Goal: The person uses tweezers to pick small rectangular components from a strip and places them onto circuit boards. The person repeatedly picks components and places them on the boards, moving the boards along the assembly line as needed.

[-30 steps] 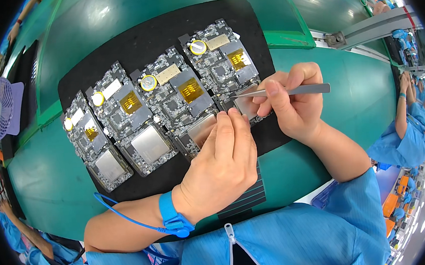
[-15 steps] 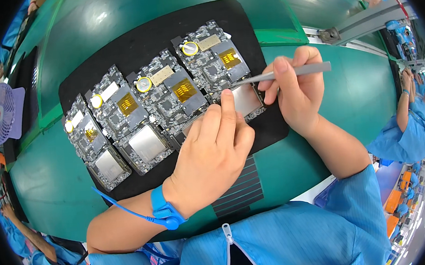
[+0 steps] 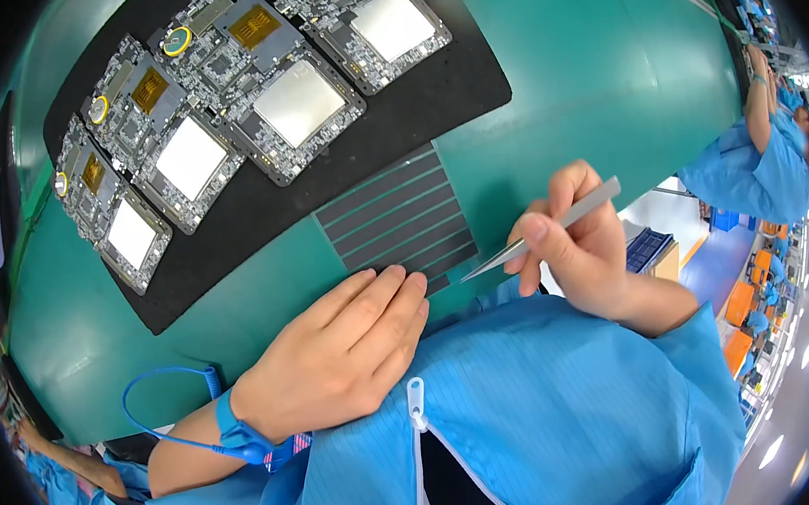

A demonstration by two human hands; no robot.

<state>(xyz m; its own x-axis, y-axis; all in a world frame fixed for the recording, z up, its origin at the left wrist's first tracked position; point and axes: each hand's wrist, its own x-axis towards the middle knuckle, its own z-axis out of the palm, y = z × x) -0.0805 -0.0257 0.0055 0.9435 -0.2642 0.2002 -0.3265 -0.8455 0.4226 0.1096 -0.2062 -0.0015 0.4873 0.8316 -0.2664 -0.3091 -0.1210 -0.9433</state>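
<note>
Silver tweezers (image 3: 566,216) are pinched in my right hand (image 3: 577,240), their tips pointing left and down beside the lower end of a row of dark grey strips (image 3: 392,211). Those flat strips lie parallel on the green table. My left hand (image 3: 340,337) rests stretched out at the table's near edge, fingertips touching or just below the lowest strips; nothing shows in it. Beyond the strips, several circuit boards (image 3: 243,85) with bright silver metal plates, amber-coloured patches and round yellow-rimmed cells lie on a black mat (image 3: 413,111).
A blue wrist strap (image 3: 234,424) with a coiled cord circles my left wrist. The green table (image 3: 579,71) spreads to the right of the mat. Off its right edge stands a dark blue tray (image 3: 648,247). Another person in blue (image 3: 745,158) works at the far right.
Both hands have drawn back from the rightmost board toward the near table edge, by the grey strips. The tweezers stay in my right hand. The view has shifted toward me.
</note>
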